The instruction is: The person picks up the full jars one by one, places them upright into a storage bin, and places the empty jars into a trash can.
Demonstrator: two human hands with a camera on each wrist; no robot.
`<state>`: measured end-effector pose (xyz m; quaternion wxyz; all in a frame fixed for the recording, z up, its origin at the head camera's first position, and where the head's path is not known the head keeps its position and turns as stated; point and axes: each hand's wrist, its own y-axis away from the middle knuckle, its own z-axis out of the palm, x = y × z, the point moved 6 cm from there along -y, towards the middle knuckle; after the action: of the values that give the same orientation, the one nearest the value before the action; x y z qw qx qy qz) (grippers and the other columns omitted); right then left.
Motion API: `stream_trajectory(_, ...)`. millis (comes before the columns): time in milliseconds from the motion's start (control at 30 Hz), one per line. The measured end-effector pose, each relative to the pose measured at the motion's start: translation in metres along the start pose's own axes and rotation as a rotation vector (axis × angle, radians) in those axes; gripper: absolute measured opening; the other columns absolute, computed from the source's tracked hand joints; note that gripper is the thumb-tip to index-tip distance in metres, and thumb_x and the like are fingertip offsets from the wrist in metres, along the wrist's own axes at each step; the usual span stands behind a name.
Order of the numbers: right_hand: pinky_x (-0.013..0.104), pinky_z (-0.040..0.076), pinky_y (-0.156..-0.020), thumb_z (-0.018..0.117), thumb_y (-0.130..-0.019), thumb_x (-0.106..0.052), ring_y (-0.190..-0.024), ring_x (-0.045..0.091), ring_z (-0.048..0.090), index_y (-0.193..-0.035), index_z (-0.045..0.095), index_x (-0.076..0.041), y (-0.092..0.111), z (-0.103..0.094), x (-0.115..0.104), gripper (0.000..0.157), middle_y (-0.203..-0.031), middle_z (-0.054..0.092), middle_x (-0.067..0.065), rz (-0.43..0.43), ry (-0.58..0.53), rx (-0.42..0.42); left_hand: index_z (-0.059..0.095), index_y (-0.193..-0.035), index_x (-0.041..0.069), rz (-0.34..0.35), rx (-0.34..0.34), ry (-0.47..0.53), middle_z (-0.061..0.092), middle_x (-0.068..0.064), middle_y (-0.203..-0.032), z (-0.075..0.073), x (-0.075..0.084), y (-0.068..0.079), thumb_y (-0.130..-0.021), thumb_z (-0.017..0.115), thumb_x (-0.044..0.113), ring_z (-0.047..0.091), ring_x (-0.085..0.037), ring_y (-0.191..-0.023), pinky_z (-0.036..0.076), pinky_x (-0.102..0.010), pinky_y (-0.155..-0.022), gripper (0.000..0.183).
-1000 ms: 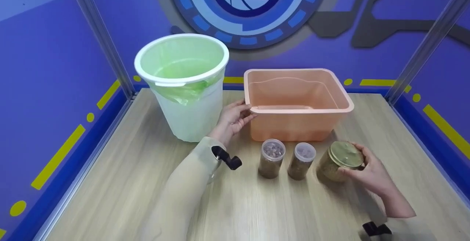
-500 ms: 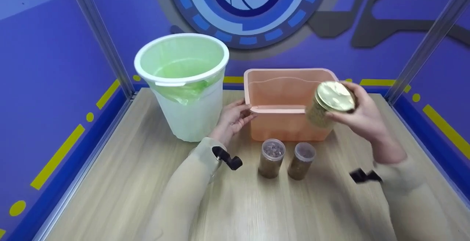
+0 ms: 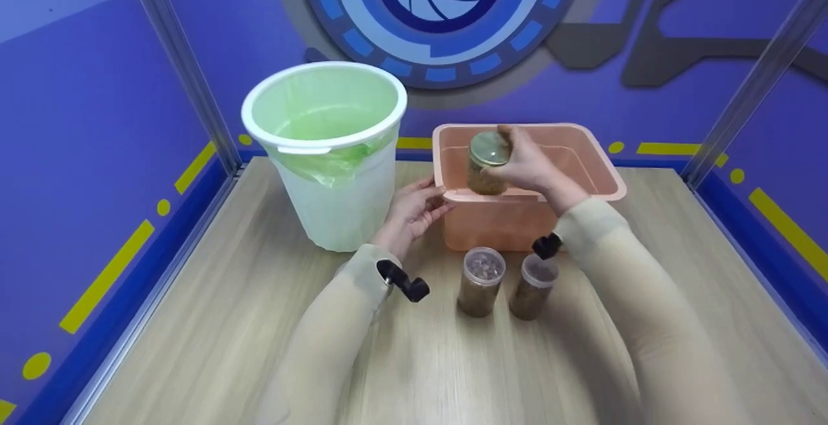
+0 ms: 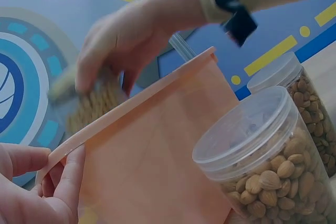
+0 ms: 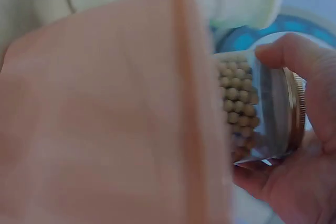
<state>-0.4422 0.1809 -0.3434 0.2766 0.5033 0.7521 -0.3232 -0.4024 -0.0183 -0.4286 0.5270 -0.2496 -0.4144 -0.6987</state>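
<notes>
My left hand (image 3: pixel 407 217) grips the left front corner of the peach plastic tub (image 3: pixel 498 226), its thumb and fingers at the rim. In my right hand (image 3: pixel 529 165) is a clear jar (image 3: pixel 485 179) with a gold lid, gripped near the top. The jar is partly below the tub's rim, at the left side of the opening. Small round tan balls fill the jar (image 5: pixel 239 98) in the right wrist view. Before the tub stand two clear lidded jars, a wider one (image 3: pixel 479 290) and a slimmer one (image 3: pixel 529 297). Brown almond-like nuts show inside the nearer jar (image 4: pixel 273 182) in the left wrist view.
A tall white bin (image 3: pixel 339 208) with a green bag liner stands left of the tub, close by my left hand. The wooden table (image 3: pixel 427 367) is bordered by blue walls and metal posts (image 3: pixel 194 76).
My right hand has lifted the gold-lidded jar off the table at the right and carried it up and leftward into the tub's opening. My left hand has stayed on the tub's corner.
</notes>
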Motion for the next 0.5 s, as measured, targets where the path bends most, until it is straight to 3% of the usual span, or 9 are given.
stream_trajectory(133,0.049,0.051,-0.106,0.083,-0.077,-0.009,-0.119,0.035,0.056,-0.148,0.038,0.006,-0.015,0.022,0.012,0.085,-0.134,0.054,0.024,0.001,0.071,-0.134,0.054,-0.147,0.002,-0.002,0.007,-0.006,0.058,-0.024,-0.145,-0.001,0.0,0.0,-0.097,0.063,-0.004,0.066,-0.036,-0.124,0.065,-0.034,-0.089,0.051)
stream_trajectory(233,0.05,0.051,-0.105,0.085,-0.079,-0.014,-0.116,0.034,0.057,-0.142,0.046,0.002,-0.021,0.034,0.021,0.076,-0.13,0.059,0.021,0.017,0.147,-0.214,0.054,-0.147,0.001,0.003,0.004,-0.011,0.06,-0.024,-0.142,-0.001,0.0,0.0,-0.097,0.063,-0.005,0.064,-0.037,-0.127,0.065,-0.034,-0.089,0.052)
stream_trajectory(400,0.054,0.047,-0.113,0.081,-0.084,-0.018,-0.121,0.037,0.055,-0.147,0.044,0.004,-0.024,0.048,0.033,0.077,-0.14,0.057,0.023,0.082,0.297,-0.336,0.055,-0.146,0.001,0.007,0.013,-0.015,0.062,-0.025,-0.138,-0.002,-0.001,-0.001,-0.096,0.064,-0.005,0.07,-0.029,-0.106,0.065,-0.034,-0.089,0.051)
stream_trajectory(500,0.05,0.05,-0.109,0.075,-0.085,-0.011,-0.122,0.036,0.055,-0.152,0.039,0.001,-0.022,0.052,0.036,0.078,-0.146,0.055,0.023,0.144,0.298,-0.404,0.055,-0.145,0.0,0.02,0.005,-0.012,0.063,-0.025,-0.137,-0.001,0.0,-0.001,-0.096,0.064,-0.005,0.07,-0.027,-0.1,0.065,-0.035,-0.091,0.051)
